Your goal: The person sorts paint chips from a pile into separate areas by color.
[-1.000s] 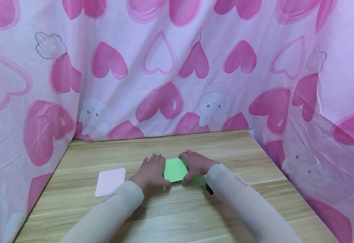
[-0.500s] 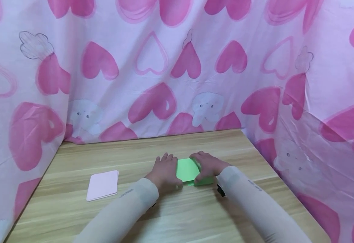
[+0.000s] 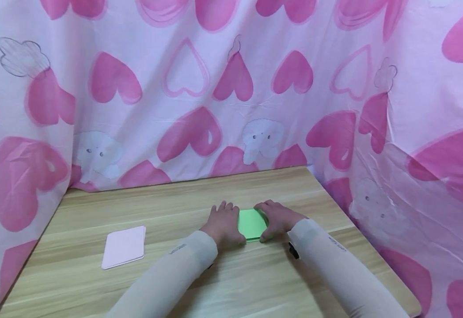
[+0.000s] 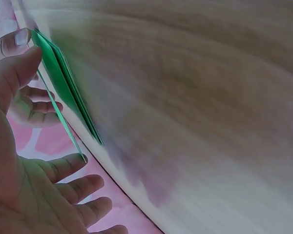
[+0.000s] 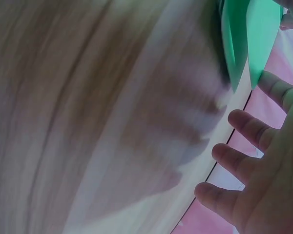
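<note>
A folded green paper lies on the wooden table, between my two hands. My left hand rests against its left side, thumb at the near edge and fingers at the far edge. In the left wrist view a raised green flap runs from my thumb to my index fingertip, with the fingers loosely spread. My right hand covers the right side. In the right wrist view its fingers are spread beside the green paper.
A small stack of pale pink paper lies on the table to the left of my hands. Pink heart-patterned cloth hangs behind and on both sides of the table. The table's right edge is close to my right forearm.
My hands have drawn closer together and the visible green strip between them is narrower. The green corner that showed below my right hand is now covered. The pink stack has not moved.
</note>
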A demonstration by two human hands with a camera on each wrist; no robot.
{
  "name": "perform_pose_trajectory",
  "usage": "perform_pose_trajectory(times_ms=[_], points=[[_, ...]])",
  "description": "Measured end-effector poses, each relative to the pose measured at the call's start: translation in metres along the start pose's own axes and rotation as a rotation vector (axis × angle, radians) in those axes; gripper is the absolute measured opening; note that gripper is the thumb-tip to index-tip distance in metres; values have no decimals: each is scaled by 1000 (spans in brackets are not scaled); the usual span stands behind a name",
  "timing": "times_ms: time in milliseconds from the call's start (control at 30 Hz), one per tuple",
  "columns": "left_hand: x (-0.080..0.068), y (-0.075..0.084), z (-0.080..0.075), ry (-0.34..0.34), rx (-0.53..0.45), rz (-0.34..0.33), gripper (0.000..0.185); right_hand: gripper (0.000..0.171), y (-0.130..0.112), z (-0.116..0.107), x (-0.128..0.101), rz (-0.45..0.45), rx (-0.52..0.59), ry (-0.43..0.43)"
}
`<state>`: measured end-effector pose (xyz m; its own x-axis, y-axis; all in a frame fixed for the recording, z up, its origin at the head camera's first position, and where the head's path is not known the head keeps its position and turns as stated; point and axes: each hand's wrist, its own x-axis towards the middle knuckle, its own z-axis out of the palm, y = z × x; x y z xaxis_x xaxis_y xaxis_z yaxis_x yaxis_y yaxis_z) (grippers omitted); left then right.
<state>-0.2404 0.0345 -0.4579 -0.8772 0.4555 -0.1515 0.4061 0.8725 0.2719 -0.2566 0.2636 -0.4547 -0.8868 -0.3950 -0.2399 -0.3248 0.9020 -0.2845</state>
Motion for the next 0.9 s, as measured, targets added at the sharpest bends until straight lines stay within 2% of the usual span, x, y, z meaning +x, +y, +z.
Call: perform_pose_trajectory(times_ms=[367,600,767,900], points=[[3,4,9,2,18,8,97,101,5,7,-2,24,-9,-13],[-3,-5,8,-10,0,-24,101,106,-2,5,8,22,-3,-43],[-8,-10,4,-12,-52,-8,104,112,-1,6,4,50,22,-48],[-13,-20,1,6,-64,6,102,114,-2,9,1,53,66,-39]])
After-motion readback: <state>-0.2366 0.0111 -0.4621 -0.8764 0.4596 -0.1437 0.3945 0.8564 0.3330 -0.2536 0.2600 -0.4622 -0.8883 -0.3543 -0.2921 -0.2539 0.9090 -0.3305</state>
